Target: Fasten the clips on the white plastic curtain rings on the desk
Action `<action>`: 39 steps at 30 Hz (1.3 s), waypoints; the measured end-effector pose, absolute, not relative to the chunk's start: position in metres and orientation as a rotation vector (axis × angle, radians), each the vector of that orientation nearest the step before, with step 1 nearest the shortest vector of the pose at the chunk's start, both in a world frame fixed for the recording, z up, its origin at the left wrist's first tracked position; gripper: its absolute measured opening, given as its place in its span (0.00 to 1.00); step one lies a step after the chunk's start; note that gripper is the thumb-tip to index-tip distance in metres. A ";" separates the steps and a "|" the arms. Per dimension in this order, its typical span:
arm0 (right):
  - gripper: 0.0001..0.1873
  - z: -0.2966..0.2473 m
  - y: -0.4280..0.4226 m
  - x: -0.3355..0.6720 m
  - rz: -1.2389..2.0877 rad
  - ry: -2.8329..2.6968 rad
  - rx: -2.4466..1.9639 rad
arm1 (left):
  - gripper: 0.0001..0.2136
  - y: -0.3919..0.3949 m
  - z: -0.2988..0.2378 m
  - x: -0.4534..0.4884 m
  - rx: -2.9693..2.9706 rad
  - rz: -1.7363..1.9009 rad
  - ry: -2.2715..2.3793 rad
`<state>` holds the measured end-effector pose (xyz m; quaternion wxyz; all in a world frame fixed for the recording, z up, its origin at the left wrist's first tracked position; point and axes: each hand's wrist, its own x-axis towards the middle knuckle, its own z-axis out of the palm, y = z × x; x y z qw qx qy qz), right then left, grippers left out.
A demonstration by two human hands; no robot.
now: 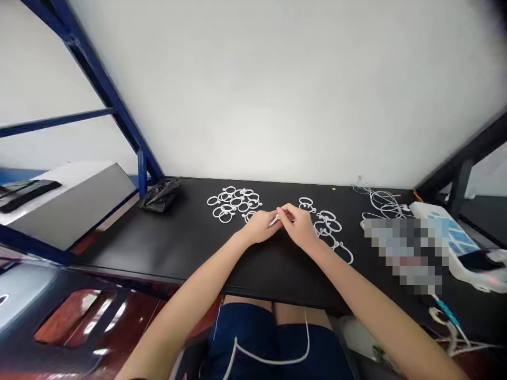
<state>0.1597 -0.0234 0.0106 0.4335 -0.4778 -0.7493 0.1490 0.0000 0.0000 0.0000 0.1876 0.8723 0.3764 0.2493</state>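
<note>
My left hand [259,227] and my right hand [301,227] meet over the middle of the black table, fingertips pinched together. Between them is a thin white loop [274,220], mostly hidden by the fingers; it looks like the loops lying nearby. To the left and beyond my left hand lies a loose cluster of thin white loops [237,201], each with a small knob-like end. More white loops [328,226] trail along the right side of my right hand, several of them overlapping. The nearest one on that side [348,254] curves open.
A crumpled black plastic bag [160,195] lies at the table's back left. On the right are a coiled white cable [382,201], a blurred-out object [404,250] and a white device [455,243]. A white cord [273,362] hangs across my lap. Blue frame bars [106,89] stand at left.
</note>
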 end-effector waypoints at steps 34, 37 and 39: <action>0.12 -0.002 -0.005 0.178 0.299 -2.042 -1.412 | 0.18 0.001 0.006 -0.001 2.508 0.780 1.388; 0.11 -0.001 -0.005 0.177 0.299 -2.010 -1.372 | 0.18 0.002 0.005 -0.001 2.509 0.770 1.400; 0.10 0.000 -0.006 0.176 0.288 -1.979 -1.342 | 0.17 0.003 0.004 -0.001 2.515 0.762 1.398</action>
